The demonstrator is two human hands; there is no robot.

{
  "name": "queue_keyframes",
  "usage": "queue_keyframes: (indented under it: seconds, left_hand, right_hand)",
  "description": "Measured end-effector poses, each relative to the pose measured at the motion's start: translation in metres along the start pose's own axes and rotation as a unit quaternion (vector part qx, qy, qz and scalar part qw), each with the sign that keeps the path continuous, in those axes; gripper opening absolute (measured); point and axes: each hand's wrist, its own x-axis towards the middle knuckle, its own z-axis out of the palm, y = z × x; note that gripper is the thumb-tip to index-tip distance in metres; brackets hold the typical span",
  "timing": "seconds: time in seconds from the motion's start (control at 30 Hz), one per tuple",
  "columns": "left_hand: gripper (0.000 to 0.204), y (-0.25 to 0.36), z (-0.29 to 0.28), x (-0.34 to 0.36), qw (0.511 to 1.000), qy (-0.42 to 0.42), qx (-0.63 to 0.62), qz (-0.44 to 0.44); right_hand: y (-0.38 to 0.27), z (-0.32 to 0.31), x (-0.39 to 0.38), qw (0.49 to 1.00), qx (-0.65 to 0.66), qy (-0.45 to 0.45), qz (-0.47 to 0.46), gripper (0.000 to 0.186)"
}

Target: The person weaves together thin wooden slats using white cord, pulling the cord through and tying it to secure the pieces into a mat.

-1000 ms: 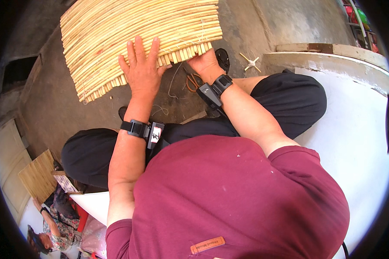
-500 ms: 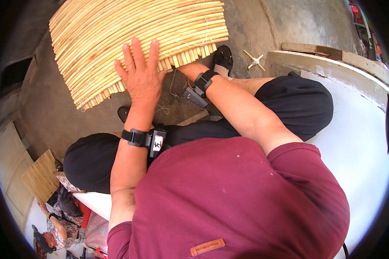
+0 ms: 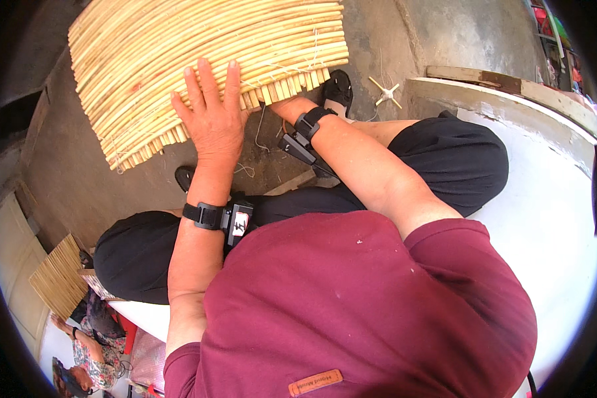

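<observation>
A mat of pale yellow plant stalks [image 3: 199,46] is held in front of my knees. Its upper stalks run side to side, and cut ends of a crosswise layer stick out along the near edge. White thread stitches [image 3: 314,50] cross its right side. My left hand [image 3: 212,113] lies on the mat's upper face near that edge, fingers stretched and spread. My right hand [image 3: 288,108] reaches under the near edge; its fingers are hidden beneath the stalks. Loose thread [image 3: 261,129] hangs below the mat between my hands.
Thread is wound on a small cross of sticks [image 3: 387,96] on the concrete floor [image 3: 79,199], right of my shoe [image 3: 338,89]. A white-topped ledge [image 3: 537,205] stands at right. Another person [image 3: 93,351] sits at lower left by a similar mat [image 3: 58,275].
The whole view has shifted slightly. My left hand stays flat on the mat and my right hand stays under its edge, with no clear movement of either against the mat.
</observation>
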Motion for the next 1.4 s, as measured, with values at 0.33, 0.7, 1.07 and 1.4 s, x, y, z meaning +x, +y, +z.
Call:
queue_keyframes:
  seconds: [0.33, 0.7, 1.07, 1.4]
  left_hand:
    - [0.063, 0.005, -0.050, -0.014, 0.979, 0.020, -0.204, 0.006]
    - [0.046, 0.021, -0.029, -0.081, 0.864, -0.231, -0.445, 0.043]
    - [0.055, 0.008, 0.034, -0.090, 0.848, -0.267, -0.456, -0.044]
    - [0.056, 0.000, 0.049, -0.087, 0.853, -0.230, -0.466, -0.052]
  right_hand:
    - [-0.033, -0.029, -0.066, 0.896, 0.243, -0.023, 0.371, 0.022]
    - [-0.172, -0.067, -0.147, 0.857, -0.351, -0.309, 0.215, 0.026]
    - [-0.305, -0.145, -0.192, 0.750, -0.651, -0.100, 0.049, 0.016]
    - [-0.328, -0.202, -0.228, 0.767, -0.626, 0.141, 0.007, 0.015]
